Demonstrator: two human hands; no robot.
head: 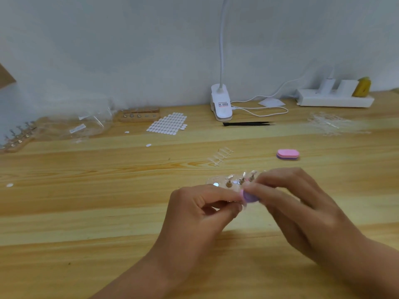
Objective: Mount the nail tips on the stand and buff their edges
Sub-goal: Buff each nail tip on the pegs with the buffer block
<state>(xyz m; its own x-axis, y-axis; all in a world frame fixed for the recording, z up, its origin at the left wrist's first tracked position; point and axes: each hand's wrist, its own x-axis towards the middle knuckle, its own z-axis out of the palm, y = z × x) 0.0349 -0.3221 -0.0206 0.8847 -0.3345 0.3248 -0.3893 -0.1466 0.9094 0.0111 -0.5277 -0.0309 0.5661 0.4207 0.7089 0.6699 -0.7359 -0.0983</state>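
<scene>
At the far left edge of the wooden table [86,212] lies a wooden stand [18,137] with metal pegs, and just to its right a heap of clear plastic bags [86,124]. Behind those bags, near the wall, sits a second wooden block [140,115] holding a few metal pegs, and beside it a sheet of small white adhesive tabs [167,123], with a few loose tabs scattered nearby. Further right, a white clip lamp [221,102] stands by the wall, its cord trailing right, with black tweezers [248,123] lying in front of it. Nearer the person, a short strip of clear nail tips [220,156] rests flat on the table. Just below it is the clear stand [216,182], with several metal pegs and nail tips on it (the blur makes an exact count impossible). The left hand [200,210] is curled, thumb and forefinger pinched together at the stand's near edge; what exactly they grip is hidden. Touching it, the right hand [289,201] is closed around a small purple buffer [250,196], pressed by the fingertips against the stand's pegs. Beyond the right hand, a pink-and-purple buffer block [288,153] lies well apart on the table, then a pile of clear nail tips [332,124], and a white power strip [334,98] by the wall.
</scene>
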